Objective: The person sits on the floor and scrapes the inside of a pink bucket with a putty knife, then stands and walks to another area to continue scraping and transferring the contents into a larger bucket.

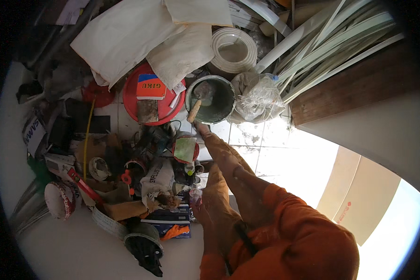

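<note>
My left hand [198, 209] is low among the clutter beside my thigh, its fingers around a small clear plastic cup [196, 194]; shadow blurs their outline. Over my bent knee lies my right hand [228, 161], and its finger positions are hard to make out. Beyond my foot stands a dark round bucket [222, 105] with a wooden-handled trowel [195, 111] leaning inside. Left of it, a red lid [131, 94] carries an orange and blue box [151, 86] and a dirty flat block [147, 111]. Nearer, a red-rimmed can [196, 150] has a pale green square [185, 149] on top.
White sacks [126, 38], a rolled white strip [215, 57] and a tied woven sack [257, 99] line the far side. Long pale strips [322, 52] slant at upper right. A red spirit level [87, 187], a paint roller [59, 200] and a tipped bucket [143, 236] crowd the left.
</note>
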Demonstrator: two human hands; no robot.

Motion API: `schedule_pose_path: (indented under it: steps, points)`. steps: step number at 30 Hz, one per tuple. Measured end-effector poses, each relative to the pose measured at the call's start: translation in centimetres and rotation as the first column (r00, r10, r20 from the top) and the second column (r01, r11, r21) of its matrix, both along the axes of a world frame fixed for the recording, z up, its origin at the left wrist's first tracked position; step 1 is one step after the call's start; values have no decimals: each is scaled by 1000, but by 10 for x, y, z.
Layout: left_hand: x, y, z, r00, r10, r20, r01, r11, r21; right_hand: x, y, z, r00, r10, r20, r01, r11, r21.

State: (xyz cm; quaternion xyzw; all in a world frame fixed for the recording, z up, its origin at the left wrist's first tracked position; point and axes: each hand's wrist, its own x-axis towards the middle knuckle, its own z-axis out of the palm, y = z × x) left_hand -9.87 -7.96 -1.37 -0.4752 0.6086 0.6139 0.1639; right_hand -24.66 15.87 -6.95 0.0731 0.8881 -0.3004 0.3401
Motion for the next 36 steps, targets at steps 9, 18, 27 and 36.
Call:
schedule_pose_path:
  steps: [9,18,27,36]
  points:
    - [109,-40,-24,953,-293,73,302,931,-206,-116,95,-159,161,-848,505,964,25,-266]
    - [129,16,-5,923,240,300,-268,962,53,-30,79,-109,333,-836,436,925,200,-323]
    - [91,44,-4,983,156,99,-166,981,100,134,101,-57,708,-537,458,702,601,-381]
    - [84,17,-43,569,786,242,-747,370,552,97,61,-26,949,-300,91,302,793,-529]
